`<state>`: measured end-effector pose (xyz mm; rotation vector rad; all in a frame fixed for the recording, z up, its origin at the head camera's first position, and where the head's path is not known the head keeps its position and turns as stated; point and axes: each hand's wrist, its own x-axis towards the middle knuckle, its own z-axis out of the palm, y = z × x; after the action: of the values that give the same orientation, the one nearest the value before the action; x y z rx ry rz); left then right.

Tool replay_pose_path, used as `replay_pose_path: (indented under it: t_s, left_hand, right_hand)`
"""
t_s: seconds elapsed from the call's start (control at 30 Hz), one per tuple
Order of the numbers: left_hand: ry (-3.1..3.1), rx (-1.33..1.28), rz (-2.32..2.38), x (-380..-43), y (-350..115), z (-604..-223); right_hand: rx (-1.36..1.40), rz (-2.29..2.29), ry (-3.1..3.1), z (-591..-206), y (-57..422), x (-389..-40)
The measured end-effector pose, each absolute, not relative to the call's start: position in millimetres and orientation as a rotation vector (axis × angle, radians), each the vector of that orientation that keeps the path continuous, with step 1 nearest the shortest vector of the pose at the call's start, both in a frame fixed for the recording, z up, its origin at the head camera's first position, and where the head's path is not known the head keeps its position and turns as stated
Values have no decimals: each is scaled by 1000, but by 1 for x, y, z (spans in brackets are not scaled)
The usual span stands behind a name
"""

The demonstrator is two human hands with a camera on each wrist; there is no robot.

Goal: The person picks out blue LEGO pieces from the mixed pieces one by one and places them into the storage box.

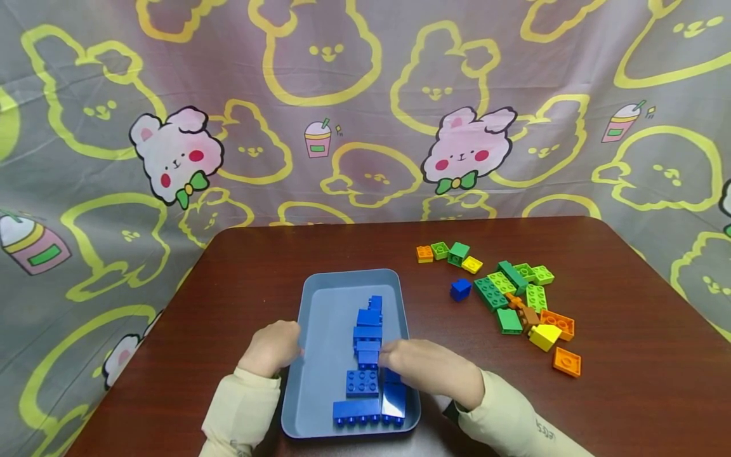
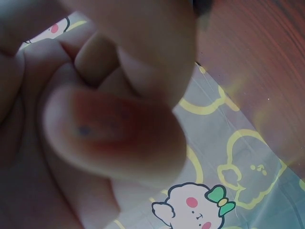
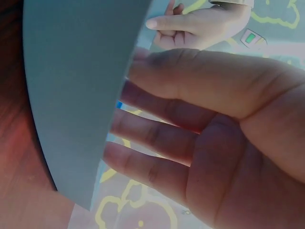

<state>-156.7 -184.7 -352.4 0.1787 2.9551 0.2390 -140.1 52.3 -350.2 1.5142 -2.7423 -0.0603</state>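
Note:
A grey-blue tray (image 1: pixel 325 304) holds several blue building bricks (image 1: pixel 363 383), mostly in a column along its right side. My right hand (image 1: pixel 428 368) reaches over the tray's right wall, its fingertips among those bricks. In the right wrist view, the tray wall (image 3: pixel 76 95) covers the tips of the fingers (image 3: pixel 157 138), and a bit of blue shows beyond; whether they pinch a brick is hidden. My left hand (image 1: pixel 274 347) is at the left rim with loosely curled fingers. Nothing shows in its grasp in the left wrist view, where the fingers are blurred.
On the table (image 1: pixel 251 266), right of the tray, lie loose green bricks (image 1: pixel 491 293), orange bricks (image 1: pixel 567 362) and yellow bricks (image 1: pixel 544 337). A single blue brick (image 1: pixel 460 289) is nearer the tray. Behind the table hangs a patterned cloth (image 1: pixel 377 127).

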Motion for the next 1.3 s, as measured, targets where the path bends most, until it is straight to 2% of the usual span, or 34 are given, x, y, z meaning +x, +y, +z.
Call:
replay_pose_path:
  t_s: [0.23, 0.53, 0.77, 1.3]
  left_hand:
    - [2954, 184, 251, -156, -185, -351]
    - [2944, 176, 236, -155, -186, -352]
    - [2941, 169, 239, -155, -186, -352]
    - [2948, 173, 242, -156, -185, -352]
  right_hand:
    - [1450, 96, -2841, -341, 61, -144]
    - [1292, 323, -2856, -337, 87, -166]
    - [1074, 336, -2922, -335, 112, -181]
    - [842, 426, -2952, -353, 143, -214]
